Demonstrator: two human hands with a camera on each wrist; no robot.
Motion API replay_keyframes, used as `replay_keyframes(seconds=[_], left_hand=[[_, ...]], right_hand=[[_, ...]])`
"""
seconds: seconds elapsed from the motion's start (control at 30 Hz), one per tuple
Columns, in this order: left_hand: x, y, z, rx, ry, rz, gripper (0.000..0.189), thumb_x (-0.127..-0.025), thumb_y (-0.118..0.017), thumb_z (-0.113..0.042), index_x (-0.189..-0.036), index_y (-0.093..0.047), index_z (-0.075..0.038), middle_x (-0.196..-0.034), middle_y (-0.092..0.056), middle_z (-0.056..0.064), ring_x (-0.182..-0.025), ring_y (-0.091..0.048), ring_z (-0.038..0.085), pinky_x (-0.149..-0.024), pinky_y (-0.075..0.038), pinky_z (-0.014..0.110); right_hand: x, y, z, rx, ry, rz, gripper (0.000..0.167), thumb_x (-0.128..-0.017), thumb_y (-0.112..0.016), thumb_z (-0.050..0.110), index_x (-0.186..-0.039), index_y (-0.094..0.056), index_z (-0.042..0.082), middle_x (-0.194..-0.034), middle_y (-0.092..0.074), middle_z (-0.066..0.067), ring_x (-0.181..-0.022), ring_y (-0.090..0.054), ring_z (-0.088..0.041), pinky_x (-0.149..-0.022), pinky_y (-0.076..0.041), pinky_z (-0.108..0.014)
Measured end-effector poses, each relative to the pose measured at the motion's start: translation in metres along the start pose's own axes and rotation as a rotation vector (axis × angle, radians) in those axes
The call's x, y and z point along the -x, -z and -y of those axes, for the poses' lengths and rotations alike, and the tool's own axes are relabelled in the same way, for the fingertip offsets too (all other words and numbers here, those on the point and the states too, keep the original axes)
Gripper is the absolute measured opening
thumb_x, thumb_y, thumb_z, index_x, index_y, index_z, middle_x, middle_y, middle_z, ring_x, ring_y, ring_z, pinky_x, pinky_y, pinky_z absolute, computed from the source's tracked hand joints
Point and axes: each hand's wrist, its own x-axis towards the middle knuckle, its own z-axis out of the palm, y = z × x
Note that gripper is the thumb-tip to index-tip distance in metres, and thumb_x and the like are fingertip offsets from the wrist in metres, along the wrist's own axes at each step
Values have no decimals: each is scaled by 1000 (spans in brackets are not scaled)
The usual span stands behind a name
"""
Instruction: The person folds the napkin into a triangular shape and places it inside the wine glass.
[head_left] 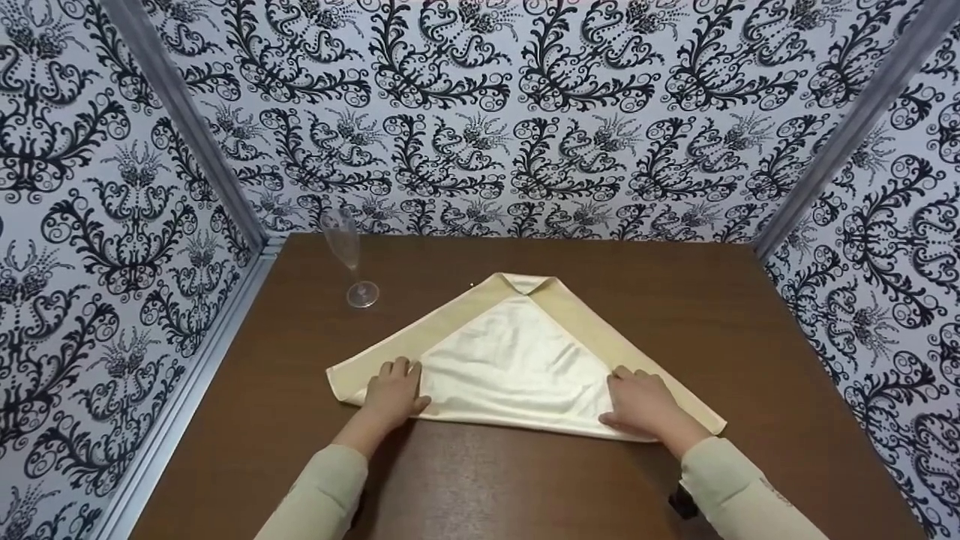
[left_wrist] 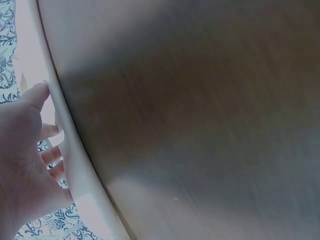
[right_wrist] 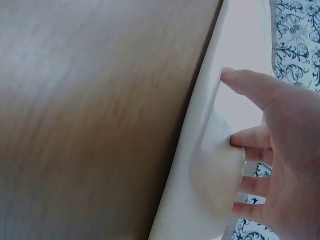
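Note:
A cream cloth napkin (head_left: 517, 360) lies folded into a wide triangle, its turned-in side borders yellower than the satiny middle. Its top point is folded down, and its long edge faces me. My left hand (head_left: 391, 394) rests on the left part near that edge. On the right part rests my right hand (head_left: 637, 401). In the left wrist view the thumb (left_wrist: 37, 95) and fingertips touch the cloth, spread apart. The right wrist view has the right thumb (right_wrist: 245, 82) on the cloth near its rolled edge, apart from the bent fingers (right_wrist: 252, 137).
A clear stemmed glass (head_left: 363, 294) stands on the brown wooden table (head_left: 480, 480), behind and left of the napkin. Patterned black-and-white walls (head_left: 480, 112) enclose the back and sides. A small black object (head_left: 682, 501) shows under the right sleeve.

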Motion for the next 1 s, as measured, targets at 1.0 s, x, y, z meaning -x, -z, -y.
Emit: replay_keyframes(seconds=[1.0], left_hand=[[-13,17,-3,67,69,64,67,-79,-73,-34,-130,-54,5,-132,-48,17,-112,-50,41,-82,-46,54]], right_hand=[[-1,16,0,-156,-46,-16,64,-85,-68,46,-122,-59,-6,-130,-52,-19,-106,-56,-41,-83,-44,-59]])
